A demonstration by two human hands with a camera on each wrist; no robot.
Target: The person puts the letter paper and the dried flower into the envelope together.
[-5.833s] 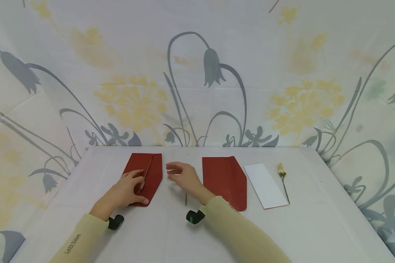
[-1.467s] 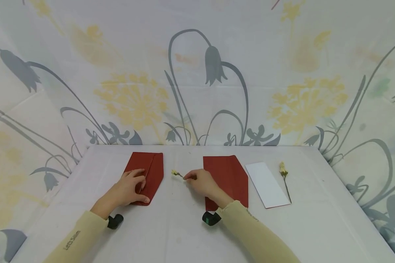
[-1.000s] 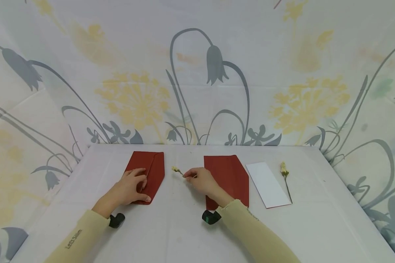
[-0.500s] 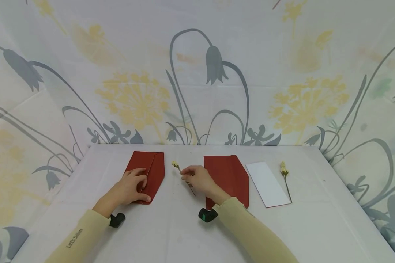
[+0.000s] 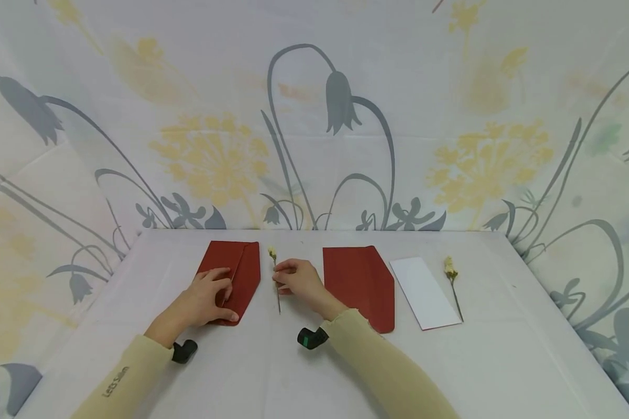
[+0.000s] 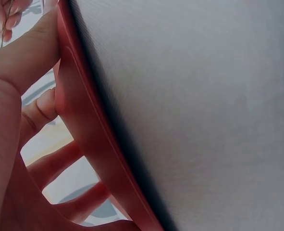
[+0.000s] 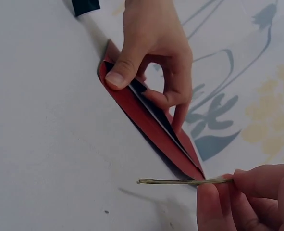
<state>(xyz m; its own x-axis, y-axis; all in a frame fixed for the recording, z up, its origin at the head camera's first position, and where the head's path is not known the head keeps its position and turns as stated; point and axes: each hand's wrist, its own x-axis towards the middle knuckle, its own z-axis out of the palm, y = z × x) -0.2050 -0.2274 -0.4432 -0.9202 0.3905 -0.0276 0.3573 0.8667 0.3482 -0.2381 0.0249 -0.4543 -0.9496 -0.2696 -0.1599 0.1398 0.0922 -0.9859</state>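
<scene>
Compared with a second ago, the right hand is farther left, closer to the envelope left of its grip, and the pinched flower points away beyond the grip instead of out to its left.

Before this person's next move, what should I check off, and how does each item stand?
1. Flower secured: ok, the right hand pinches its stem.
2. Left red envelope steadied: ok, the left hand grips it.
3. That envelope open: ok, it gapes in the right wrist view.
4. Flower lined up with the gap: cannot tell.
5. Second red envelope unobstructed: not ok, the right sleeve overlaps its near edge in the head view.
</scene>
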